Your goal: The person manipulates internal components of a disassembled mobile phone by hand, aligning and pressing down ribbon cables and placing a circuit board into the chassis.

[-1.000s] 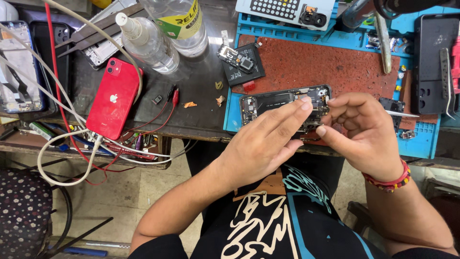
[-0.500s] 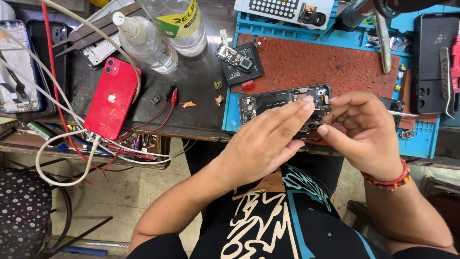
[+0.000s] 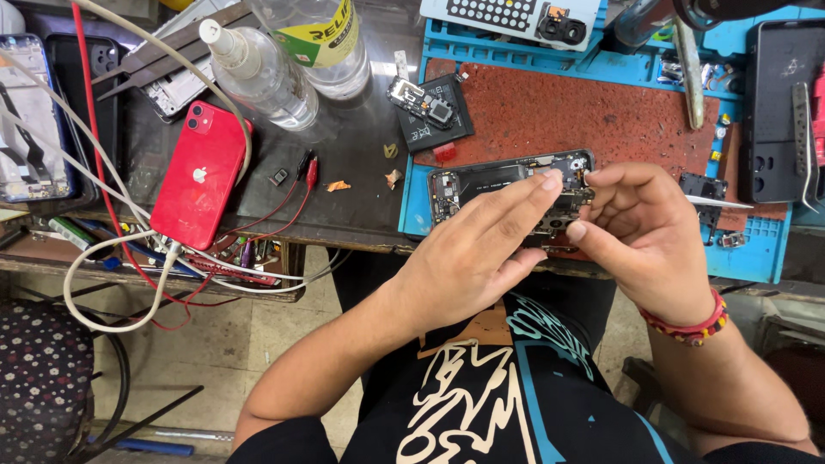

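Note:
An opened black phone body (image 3: 490, 182) with bare circuit parts lies at the near edge of a red-brown work mat (image 3: 559, 112). My left hand (image 3: 481, 249) rests over it, fingers stretched along its top, fingertips near the camera end. At that same right end, my right hand (image 3: 644, 232) pinches the phone with thumb and fingers. It wears a red bead bracelet. Much of the phone's lower half is hidden under both hands.
A red phone (image 3: 199, 185) lies face down at left among white and red cables. Two clear plastic bottles (image 3: 275, 69) stand behind it. A loose black circuit board (image 3: 430, 107), metal tweezers (image 3: 718, 202), a blue parts tray (image 3: 748, 236) and a black phone back (image 3: 778, 94) surround the mat.

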